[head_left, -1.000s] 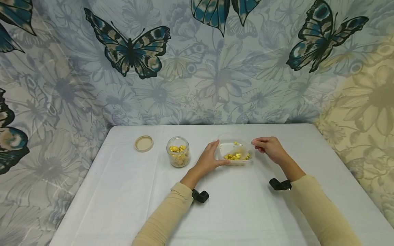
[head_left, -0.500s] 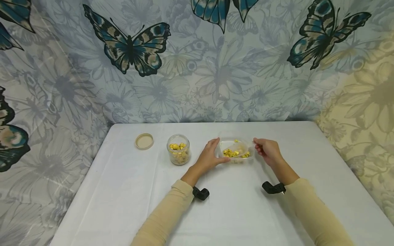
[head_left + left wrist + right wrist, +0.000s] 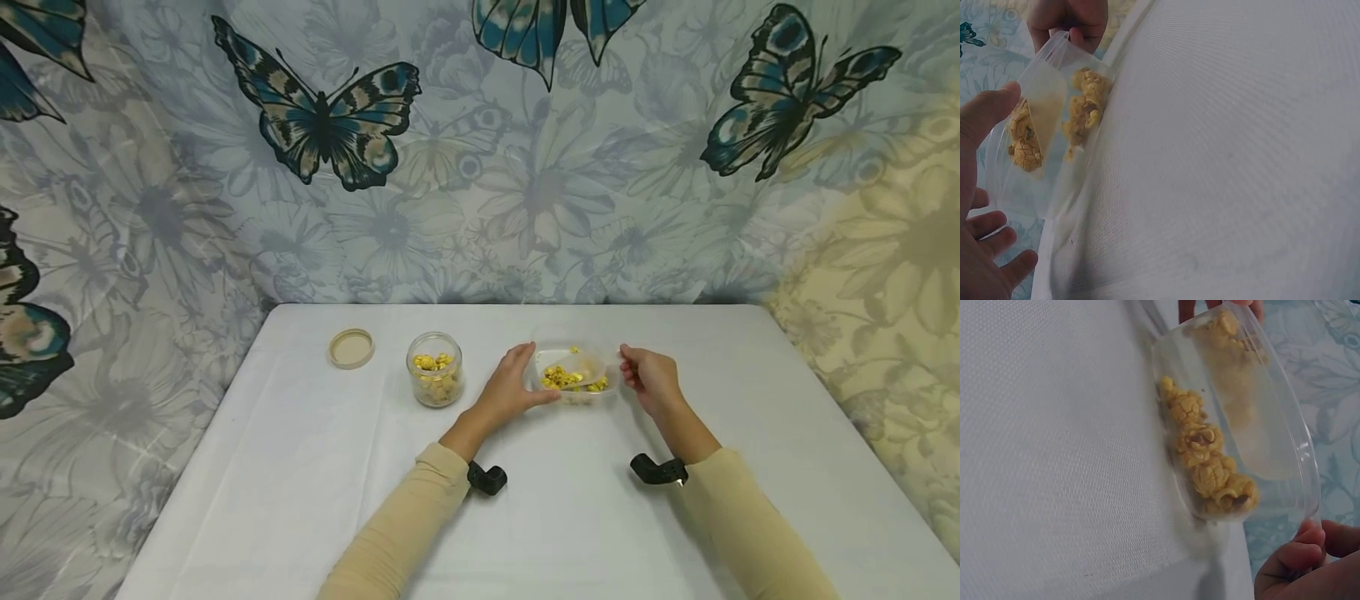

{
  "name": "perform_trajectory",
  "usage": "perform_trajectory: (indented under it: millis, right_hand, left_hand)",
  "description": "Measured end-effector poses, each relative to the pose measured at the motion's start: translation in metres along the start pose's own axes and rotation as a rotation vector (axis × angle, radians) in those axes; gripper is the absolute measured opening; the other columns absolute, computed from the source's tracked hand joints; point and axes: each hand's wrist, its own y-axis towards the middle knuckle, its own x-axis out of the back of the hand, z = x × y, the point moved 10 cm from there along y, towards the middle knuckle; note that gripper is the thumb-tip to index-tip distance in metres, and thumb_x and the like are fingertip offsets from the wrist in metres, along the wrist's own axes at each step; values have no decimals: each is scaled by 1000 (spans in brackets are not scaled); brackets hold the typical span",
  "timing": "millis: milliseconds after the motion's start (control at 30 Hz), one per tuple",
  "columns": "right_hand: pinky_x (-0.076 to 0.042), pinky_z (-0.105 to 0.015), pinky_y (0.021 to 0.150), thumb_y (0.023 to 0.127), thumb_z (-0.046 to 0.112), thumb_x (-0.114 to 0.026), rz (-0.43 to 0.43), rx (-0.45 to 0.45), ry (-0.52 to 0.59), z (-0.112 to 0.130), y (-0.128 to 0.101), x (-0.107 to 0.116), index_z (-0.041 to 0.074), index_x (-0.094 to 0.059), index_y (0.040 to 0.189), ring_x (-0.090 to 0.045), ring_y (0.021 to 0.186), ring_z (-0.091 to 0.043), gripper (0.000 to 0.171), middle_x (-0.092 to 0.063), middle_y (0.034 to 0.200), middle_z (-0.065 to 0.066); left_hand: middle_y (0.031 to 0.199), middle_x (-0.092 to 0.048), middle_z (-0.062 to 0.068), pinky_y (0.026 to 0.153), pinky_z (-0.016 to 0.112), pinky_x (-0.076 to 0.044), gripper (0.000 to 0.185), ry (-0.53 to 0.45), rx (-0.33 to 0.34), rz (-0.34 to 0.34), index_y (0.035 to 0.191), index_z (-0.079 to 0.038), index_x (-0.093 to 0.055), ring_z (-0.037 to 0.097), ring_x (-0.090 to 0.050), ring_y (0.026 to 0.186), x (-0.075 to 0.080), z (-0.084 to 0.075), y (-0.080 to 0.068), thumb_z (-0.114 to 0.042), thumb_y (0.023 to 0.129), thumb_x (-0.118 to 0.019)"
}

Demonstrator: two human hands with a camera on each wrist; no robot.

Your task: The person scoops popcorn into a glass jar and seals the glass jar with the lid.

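Observation:
A clear plastic container (image 3: 592,367) with yellow popcorn-like pieces (image 3: 564,380) sits mid-table between my hands. My left hand (image 3: 525,379) cups its left side, thumb (image 3: 988,112) against the rim. My right hand (image 3: 636,377) pinches the right rim with curled fingers (image 3: 1294,559). In the wrist views the container (image 3: 1272,425) looks tilted, with the pieces (image 3: 1207,456) heaped along its lower side. To the left stands an open glass jar (image 3: 434,369) holding the same yellow pieces.
A round beige lid (image 3: 351,348) lies flat left of the jar. The white tablecloth (image 3: 300,467) covers the table to its edges. A butterfly-print curtain (image 3: 480,167) hangs right behind the table's far edge.
The container has come down from a steeper tilt and now sits lower between my hands. My right hand has closed in on its right rim, forearm drawn left. The left hand has barely moved.

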Motion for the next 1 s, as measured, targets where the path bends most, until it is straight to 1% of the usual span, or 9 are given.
perform_trajectory:
  millis: [200,400,533,833,1000]
  right_hand:
    - [-41,-16,48,98,14,-56,2,-22,31,-4,-1,4,12,-68,75,-48,54,-5,27,-58,59,5]
    - [-45,-16,48,99,15,-55,20,-48,68,-2,-2,4,14,-67,71,-52,53,-6,30,-61,59,4]
    - [-45,-17,48,99,13,-54,39,-67,104,-2,-3,3,13,-67,71,-53,52,-7,31,-62,58,2]
    - [-46,-16,48,98,13,-57,40,-56,133,-1,-2,4,11,-68,74,-54,54,-7,27,-63,60,2]
    - [-46,-17,48,98,12,-57,35,-58,156,1,-3,4,11,-68,72,-54,53,-7,28,-63,60,1]
  left_hand:
    - [158,-28,11,116,46,-35,98,16,-3,15,155,-10,-25,30,-31,146,-3,-1,-1,-50,81,-75]
    - [158,-28,10,116,46,-35,98,28,-5,13,155,-10,-24,30,-31,146,0,-3,-2,-50,81,-75]
    - [158,-28,11,116,46,-35,98,28,-2,10,155,-10,-25,30,-32,145,0,-2,-1,-49,81,-76]
    - [159,-28,9,116,47,-35,98,33,10,8,155,-11,-26,29,-29,146,2,-1,-2,-50,80,-76]
    - [159,-27,10,116,47,-34,98,26,-1,12,155,-11,-25,30,-28,147,3,-2,-2,-50,81,-75]
